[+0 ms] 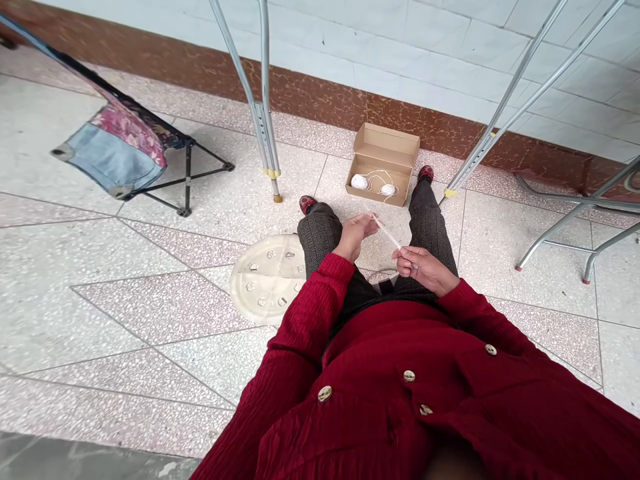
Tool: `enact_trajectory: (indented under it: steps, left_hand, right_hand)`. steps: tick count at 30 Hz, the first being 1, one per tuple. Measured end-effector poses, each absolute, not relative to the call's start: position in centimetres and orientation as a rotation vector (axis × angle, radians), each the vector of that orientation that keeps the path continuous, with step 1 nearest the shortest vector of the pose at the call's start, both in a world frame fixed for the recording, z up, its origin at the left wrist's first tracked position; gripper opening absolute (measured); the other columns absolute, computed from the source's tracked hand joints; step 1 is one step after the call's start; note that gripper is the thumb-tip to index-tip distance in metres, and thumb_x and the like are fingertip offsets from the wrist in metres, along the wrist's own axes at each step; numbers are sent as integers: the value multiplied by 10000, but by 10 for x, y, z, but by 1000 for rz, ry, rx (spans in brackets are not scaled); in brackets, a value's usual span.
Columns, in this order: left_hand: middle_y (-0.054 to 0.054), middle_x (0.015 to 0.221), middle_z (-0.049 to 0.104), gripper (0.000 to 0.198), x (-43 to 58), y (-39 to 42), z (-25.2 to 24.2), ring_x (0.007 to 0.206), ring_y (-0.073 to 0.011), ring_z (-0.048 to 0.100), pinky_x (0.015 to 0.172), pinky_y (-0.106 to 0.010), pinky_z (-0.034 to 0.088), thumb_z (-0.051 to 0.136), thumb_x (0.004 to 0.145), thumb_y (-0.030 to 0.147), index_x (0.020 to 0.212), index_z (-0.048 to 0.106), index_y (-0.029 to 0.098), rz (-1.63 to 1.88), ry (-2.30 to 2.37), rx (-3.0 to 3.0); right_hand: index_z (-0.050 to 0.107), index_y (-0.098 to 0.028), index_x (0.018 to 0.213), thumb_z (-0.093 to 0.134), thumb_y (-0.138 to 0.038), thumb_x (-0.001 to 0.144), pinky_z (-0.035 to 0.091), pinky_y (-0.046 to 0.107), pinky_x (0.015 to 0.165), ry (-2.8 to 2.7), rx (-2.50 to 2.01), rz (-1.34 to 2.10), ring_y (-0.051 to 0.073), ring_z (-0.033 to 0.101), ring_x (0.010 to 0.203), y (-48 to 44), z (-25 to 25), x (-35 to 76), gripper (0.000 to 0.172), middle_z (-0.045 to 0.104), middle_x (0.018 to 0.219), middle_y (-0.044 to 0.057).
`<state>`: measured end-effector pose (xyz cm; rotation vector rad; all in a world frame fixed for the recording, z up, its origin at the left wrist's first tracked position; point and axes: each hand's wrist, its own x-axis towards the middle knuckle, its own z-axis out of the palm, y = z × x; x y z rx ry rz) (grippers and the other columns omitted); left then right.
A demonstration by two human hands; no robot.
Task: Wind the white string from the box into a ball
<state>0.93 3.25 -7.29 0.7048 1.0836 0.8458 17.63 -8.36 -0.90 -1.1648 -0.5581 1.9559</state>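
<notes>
My left hand [356,236] and my right hand [424,268] are above the gap between my knees. A thin, straight, whitish strip [387,231] runs slantwise from one hand to the other. It is too small to tell whether it is a needle, a cord or a knitted band. Both hands have closed fingers, each gripping an end of it. On the floor beyond them an open cardboard box [387,141] holds two balls of white yarn, a left ball [359,181] and a right ball [388,190]. Loose yarn strands [379,175] curl between the balls.
Metal crutches lean at the wall, a left crutch [263,127] and a right crutch [483,143]. A folding stool [120,150] is at left. Beside my left leg lies a round pale disc [270,283] with holes. Metal chair legs [555,247] stand at right.
</notes>
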Motion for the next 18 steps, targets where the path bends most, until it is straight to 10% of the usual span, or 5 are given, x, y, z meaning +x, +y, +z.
enact_trajectory:
  steps: [4,10,18]
  left_hand:
    - [-68,612,682,183,2,27,-72,866,-278,687,987,-397,473,750,765,297,636,701,178,691,1246,1133]
    - [-69,1121,741,262,17,11,-33,1149,-272,633,1104,-378,385,747,736,182,992,772,234,745,753,1556]
    - [-25,639,673,233,22,17,-36,679,-200,612,856,-301,461,661,835,349,637,712,237,638,710,1784]
  right_hand:
    - [691,-162,832,796,-476,770,280,268,541,-546,-1165,1915,90,324,549,-79,-7,182,337,343,597,-62]
    - [687,-158,829,795,-463,773,287,262,535,-535,-1160,1908,87,299,545,-74,-7,182,329,331,593,-67]
    - [698,-147,838,796,-452,779,306,245,533,-529,-1157,1910,78,353,532,-75,-8,190,326,400,563,-64]
